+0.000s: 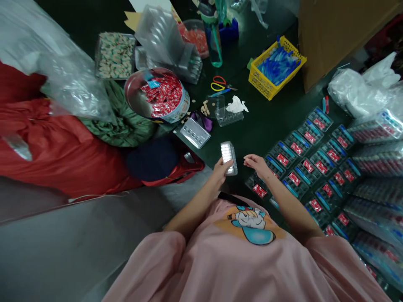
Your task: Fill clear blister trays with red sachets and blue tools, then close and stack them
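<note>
My left hand [221,168] is closed around a small stack of clear plastic blister trays [228,157], held tilted above the dark green table near my body. A short gap to the right of it is my right hand [256,163]. Its fingers are slightly bent and a little apart, and I see nothing in them. Under and beyond the right forearm lie rows of clear trays, each with a red-and-white packet [296,148] and a blue stick-like piece [301,138]. A single clear tray [195,133] lies to the left of my left hand.
A round tin [185,105] of red packets stands at the left. Beyond are scissors [222,84], a bottle [215,46] and a yellow basket [267,90] of blue pieces. Stacked filled trays [378,159] line the right, below a cardboard box [333,37]. Red bags [63,147] lie left.
</note>
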{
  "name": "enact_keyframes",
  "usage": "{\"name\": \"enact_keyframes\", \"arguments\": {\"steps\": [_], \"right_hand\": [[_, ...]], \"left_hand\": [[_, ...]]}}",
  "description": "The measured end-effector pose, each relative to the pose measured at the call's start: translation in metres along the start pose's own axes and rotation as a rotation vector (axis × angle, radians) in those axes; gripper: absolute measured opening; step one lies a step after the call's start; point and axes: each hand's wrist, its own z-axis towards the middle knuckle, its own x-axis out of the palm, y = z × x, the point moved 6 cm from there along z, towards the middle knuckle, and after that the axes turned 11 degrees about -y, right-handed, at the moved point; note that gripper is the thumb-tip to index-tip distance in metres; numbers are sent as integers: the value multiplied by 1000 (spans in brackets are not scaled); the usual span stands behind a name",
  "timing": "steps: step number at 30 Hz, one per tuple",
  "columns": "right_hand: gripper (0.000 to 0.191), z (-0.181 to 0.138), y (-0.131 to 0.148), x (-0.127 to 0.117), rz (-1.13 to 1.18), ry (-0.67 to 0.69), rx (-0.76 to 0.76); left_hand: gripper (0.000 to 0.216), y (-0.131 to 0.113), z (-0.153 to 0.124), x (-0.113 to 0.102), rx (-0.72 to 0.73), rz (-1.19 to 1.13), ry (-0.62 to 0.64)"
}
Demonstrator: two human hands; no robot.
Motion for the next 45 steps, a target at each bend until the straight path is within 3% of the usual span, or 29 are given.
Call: {"name": "enact_keyframes", "arguments": {"steps": [4,8,16,24,28,32,36,39,42,45], "right_hand": [[32,18,12,12,-75,123,-32],[33,39,7,12,-29,94,90],[33,64,9,-2,21,182,172],[24,83,9,-14,88,94,116],[25,96,9,-34,92,68,141],[30,133,26,-84,72,-18,143],[27,186,64,-148,-334,-160,41],[37,205,88,-167,-668,-334,-74],[58,192,94,-144,-1031,-426,-322],[68,173,74,-105,-1387,-264,-552]], "left_hand": [[57,-5,9,25,79,1,10],[52,-3,17,45,83,25,0],[54,1,35,62,49,82,-31],[54,-2,51,86,80,106,-32],[51,-3,60,97,81,72,-35],[48,-8,73,94,62,26,-122],[49,-10,82,89,63,-10,-171],[50,-8,84,93,66,-35,-166],[56,-8,85,103,86,-46,-101],[76,-11,89,113,91,-24,-40]]}}
